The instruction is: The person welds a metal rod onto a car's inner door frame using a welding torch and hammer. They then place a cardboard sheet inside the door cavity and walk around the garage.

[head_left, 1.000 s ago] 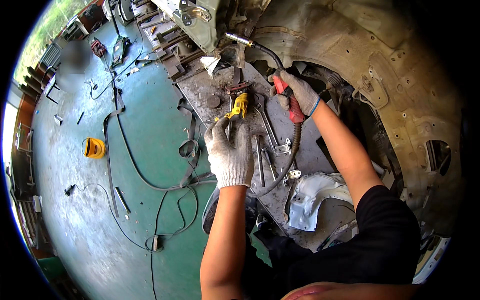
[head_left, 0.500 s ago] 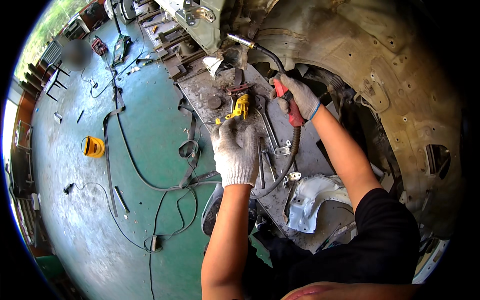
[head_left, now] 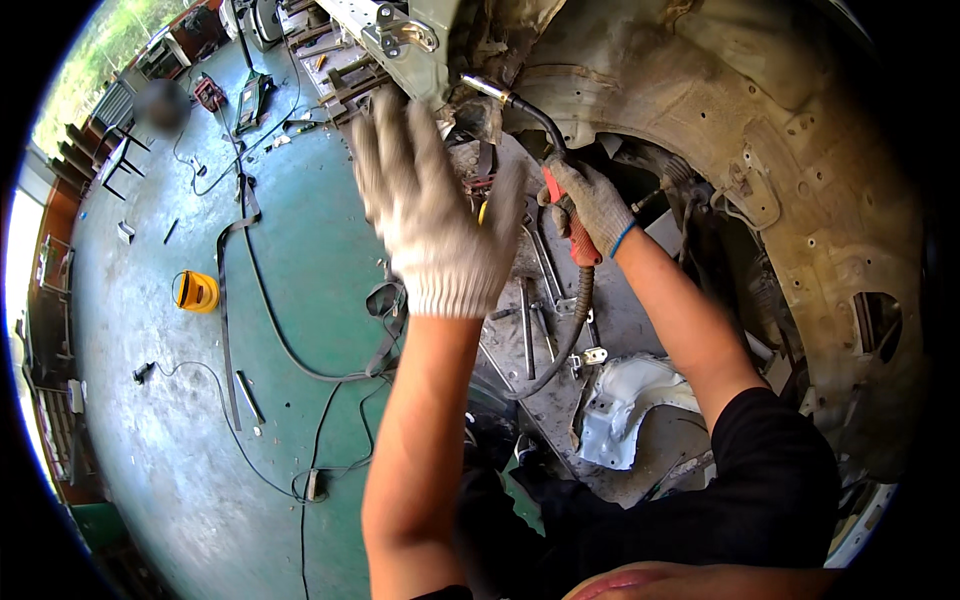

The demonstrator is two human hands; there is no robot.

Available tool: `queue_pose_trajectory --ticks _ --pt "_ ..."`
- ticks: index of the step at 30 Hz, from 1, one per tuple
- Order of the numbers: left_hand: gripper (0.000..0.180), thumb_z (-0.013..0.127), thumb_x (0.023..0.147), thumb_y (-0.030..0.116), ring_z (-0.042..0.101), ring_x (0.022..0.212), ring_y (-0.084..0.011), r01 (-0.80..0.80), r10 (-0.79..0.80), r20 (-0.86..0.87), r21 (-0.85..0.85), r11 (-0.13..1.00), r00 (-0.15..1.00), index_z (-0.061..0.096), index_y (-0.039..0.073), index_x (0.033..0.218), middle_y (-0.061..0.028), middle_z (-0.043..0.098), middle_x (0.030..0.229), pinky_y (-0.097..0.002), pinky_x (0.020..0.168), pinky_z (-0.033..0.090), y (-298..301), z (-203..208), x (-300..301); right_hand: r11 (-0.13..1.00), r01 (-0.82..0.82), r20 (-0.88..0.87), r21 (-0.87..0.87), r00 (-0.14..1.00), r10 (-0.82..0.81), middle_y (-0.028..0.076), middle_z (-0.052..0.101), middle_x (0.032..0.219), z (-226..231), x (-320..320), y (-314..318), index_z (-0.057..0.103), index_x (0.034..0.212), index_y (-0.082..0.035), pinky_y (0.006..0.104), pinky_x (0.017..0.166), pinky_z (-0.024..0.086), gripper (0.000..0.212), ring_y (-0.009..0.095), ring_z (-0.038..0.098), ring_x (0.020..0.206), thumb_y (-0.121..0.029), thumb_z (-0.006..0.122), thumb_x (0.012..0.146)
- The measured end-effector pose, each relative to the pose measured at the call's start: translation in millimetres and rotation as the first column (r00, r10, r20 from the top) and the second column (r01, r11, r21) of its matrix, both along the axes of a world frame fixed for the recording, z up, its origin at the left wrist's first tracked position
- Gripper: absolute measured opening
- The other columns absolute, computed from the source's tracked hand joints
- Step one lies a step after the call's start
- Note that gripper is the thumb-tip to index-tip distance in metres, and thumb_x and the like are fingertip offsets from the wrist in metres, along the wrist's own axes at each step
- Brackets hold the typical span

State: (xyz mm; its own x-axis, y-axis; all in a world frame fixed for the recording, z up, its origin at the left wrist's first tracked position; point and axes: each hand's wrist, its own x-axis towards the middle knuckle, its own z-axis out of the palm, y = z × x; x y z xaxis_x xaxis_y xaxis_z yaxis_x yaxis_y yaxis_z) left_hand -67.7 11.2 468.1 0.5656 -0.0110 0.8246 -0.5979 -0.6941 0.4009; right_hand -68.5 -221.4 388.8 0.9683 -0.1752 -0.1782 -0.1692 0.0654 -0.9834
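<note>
Fingers of the blurred left hand spread, hiding tools; right hand grips red-handled torch.

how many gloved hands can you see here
2. The left hand is raised, open and blurred, holding nothing. The right hand grips the red handle of a welding torch near the car body.
</note>
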Motion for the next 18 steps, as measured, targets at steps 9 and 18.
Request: queue_pose_trajectory --ticks 9,18 --pt "0.094 0.072 0.087 0.058 0.022 0.155 -0.0470 -0.006 -0.019 0.132 0.187 0.982 0.991 0.041 0.003 0.157 -0.0241 0.033 0.165 -0.0588 0.126 0.015 -32.0 53.2 25.8 0.996 0.021 0.020 0.088 1.000 -0.023 0.011 0.068 0.088 -20.5 3.0 -1.2 0.057 0.121 -0.005 0.0320 0.045 0.049 0.046 0.014 0.058 0.049 -0.045 0.065 0.101" --pt "0.095 0.072 0.088 0.058 0.021 0.156 -0.0465 -0.024 0.002 0.116 0.188 0.982 0.993 0.040 0.000 0.156 -0.0251 0.032 0.165 -0.0564 0.127 0.014 -33.9 44.9 20.1 0.993 -0.002 0.038 0.118 0.999 -0.003 0.011 0.069 0.088 -25.8 4.2 -3.6 0.056 0.125 -0.004 0.0321 0.044 0.049 0.044 0.015 0.058 0.047 -0.041 0.064 0.102"
